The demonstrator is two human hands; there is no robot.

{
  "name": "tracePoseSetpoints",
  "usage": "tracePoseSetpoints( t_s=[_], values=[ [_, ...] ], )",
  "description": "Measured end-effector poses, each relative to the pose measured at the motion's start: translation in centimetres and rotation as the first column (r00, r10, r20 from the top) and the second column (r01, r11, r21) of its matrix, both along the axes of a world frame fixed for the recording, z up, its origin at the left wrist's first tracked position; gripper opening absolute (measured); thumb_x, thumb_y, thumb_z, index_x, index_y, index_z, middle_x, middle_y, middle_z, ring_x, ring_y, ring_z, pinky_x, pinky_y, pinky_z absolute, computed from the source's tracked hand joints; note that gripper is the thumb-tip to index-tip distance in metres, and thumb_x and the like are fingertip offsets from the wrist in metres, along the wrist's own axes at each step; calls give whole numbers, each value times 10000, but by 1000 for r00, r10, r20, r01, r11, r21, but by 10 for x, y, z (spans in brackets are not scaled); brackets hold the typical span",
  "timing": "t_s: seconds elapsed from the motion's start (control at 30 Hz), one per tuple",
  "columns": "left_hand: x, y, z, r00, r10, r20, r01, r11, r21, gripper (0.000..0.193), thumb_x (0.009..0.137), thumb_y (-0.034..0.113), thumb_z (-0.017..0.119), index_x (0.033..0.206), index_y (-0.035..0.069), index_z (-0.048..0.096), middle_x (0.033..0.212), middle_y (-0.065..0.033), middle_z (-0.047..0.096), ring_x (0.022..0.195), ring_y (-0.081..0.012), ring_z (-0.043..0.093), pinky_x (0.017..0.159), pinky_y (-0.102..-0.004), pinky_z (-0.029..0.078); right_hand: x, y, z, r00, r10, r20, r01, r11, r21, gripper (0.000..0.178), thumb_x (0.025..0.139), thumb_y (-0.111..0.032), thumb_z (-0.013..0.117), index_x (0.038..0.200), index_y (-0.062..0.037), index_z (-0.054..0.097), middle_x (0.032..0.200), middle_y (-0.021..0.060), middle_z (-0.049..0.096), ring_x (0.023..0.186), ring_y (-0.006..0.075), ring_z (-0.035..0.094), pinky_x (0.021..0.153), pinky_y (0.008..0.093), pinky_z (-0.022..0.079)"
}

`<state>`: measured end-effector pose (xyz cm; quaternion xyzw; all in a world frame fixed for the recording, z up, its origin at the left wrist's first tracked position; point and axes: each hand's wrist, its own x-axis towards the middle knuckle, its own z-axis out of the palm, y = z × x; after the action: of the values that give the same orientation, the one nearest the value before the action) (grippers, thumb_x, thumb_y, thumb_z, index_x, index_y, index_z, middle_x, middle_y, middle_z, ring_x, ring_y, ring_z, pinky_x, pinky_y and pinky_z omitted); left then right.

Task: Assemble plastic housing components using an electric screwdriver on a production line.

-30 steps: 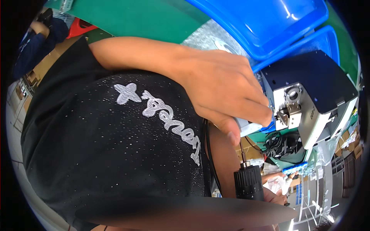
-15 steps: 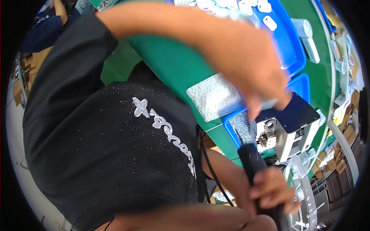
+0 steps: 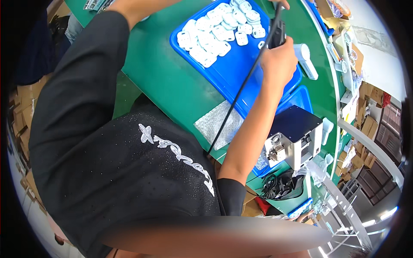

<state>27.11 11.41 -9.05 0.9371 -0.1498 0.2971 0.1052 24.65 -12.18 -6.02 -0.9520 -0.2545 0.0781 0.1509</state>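
Upper right: black corded tool (image 3: 277, 36) gripped by right hand (image 3: 279, 62), fingers wrapped round, long axis roughly up-frame; white plates (image 3: 206, 38) heaped leftward in blue tray (image 3: 234, 71). Left hand (image 3: 285, 4) cropped at top edge; hold cannot be told.

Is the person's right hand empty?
No, the right hand is closed around a black tool.

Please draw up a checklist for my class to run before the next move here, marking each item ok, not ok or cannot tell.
1. Right hand gripping the black tool: ok.
2. Left hand fully in view: not ok; only fingers show at the top edge.
3. Tool's tip undamaged: cannot tell; not clearly visible.
4. Black cord clear of the blue tray: not ok; it crosses over it.
5. White pieces inside the tray: ok.
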Motion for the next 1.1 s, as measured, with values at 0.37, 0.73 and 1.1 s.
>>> tracePoseSetpoints(
  t_s=[0.37, 0.73, 1.1],
  values=[
    [-296, -28, 7, 587, 789, 179, -779, 611, -141, 536, 779, 238, 810, 1229, 48, 587, 1131, -90, 665, 1033, -301, 650, 844, -410, 491, -1, 9, -3, 1000, -10, -21, 10, 1000, -5, 426, 768, -138, 753, 1152, -54, 588, 978, 237, 709, 951, 420, 688, 832, 500, 541],
    [-393, -75, 0, 564, 776, -282, -801, 431, -416, 414, 747, -3, 778, 1127, 48, 624, 1081, -104, 669, 924, -198, 663, 770, -308, 531, -39, -53, 75, 571, 599, -561, 76, 642, 763, 824, 691, -108, 857, 1373, 82, 436, 703, 23, 588, 554, 106, 563, 536, 232, 449],
    [-277, -200, 19, 994, 6, 113, 98, 448, -888, 607, 753, 249, 867, 1092, 44, 407, 923, -144, 584, 814, -210, 621, 706, -315, 494, -85, -144, 54, 442, 671, -595, 453, 406, 794, 1066, 754, -225, 873, 1492, 70, 164, 615, 40, 544, 485, 142, 527, 483, 261, 438]
  ],
)
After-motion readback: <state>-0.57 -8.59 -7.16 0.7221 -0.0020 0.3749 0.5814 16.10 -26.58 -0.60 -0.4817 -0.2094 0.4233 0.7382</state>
